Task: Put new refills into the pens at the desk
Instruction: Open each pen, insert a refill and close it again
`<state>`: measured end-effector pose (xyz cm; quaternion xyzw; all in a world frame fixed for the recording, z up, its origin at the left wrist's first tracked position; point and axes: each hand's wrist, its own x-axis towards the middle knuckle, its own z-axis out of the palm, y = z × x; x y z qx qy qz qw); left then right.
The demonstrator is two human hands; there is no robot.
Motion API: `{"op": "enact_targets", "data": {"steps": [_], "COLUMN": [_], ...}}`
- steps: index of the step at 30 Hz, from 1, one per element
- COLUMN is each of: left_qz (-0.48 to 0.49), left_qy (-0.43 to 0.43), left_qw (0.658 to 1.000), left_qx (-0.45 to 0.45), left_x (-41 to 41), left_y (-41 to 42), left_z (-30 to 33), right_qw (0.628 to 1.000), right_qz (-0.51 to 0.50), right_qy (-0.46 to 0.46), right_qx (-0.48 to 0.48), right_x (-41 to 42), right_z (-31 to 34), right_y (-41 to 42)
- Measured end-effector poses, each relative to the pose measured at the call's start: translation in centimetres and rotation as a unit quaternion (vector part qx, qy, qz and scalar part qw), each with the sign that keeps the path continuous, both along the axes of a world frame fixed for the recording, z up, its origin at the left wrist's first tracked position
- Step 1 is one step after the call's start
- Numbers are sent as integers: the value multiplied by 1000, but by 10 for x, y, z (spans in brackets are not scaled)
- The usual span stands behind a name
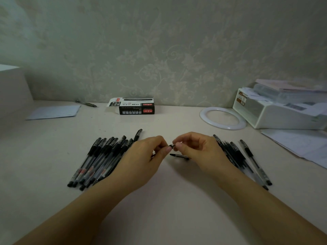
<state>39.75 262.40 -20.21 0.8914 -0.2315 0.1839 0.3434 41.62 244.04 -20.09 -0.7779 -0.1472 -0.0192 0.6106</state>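
Met at mid-desk, both hands — left hand and right hand — fingertips almost touching, each pinching 1 end of a pen. Showed only a short dark bit of it between the fingers; ran roughly left to right, long axis across the view, tip direction not readable. Judged as the twisting-apart or screwing-together step on 1 pen; could not tell which. Called next for a steady counter-twist, the 2 halves kept in line, nothing dropped.

Lay just beyond the right thumb a short dark part, flat, pointed end to the left — tip section or cap, unclear.

Lay left of the left hand a pile of pens, fanned, long axes running near-left to far-right, partly under the wrist. Lay right of the right hand a smaller pile, slanting near-right to far-left.

Stood farther back, near the wall, an opened box. Whether refills or pens inside: not visible.
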Motion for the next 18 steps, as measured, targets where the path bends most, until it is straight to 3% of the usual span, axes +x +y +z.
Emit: {"op": "enact_targets", "data": {"steps": [15,18], "left_qz": [12,23], "left_qy": [2,11], "left_qw": [999,999], "left_qx": [35,45], "left_x": [2,3], "left_y": [2,3], "left_z": [-1,-3], "right_qw": [994,983], "right_qz": [-99,-76], "right_qy": [-30,-93], "right_qx": [25,-136], "right_x": [7,4], "right_z": [-1,-5], "right_y": [-6,-7]}}
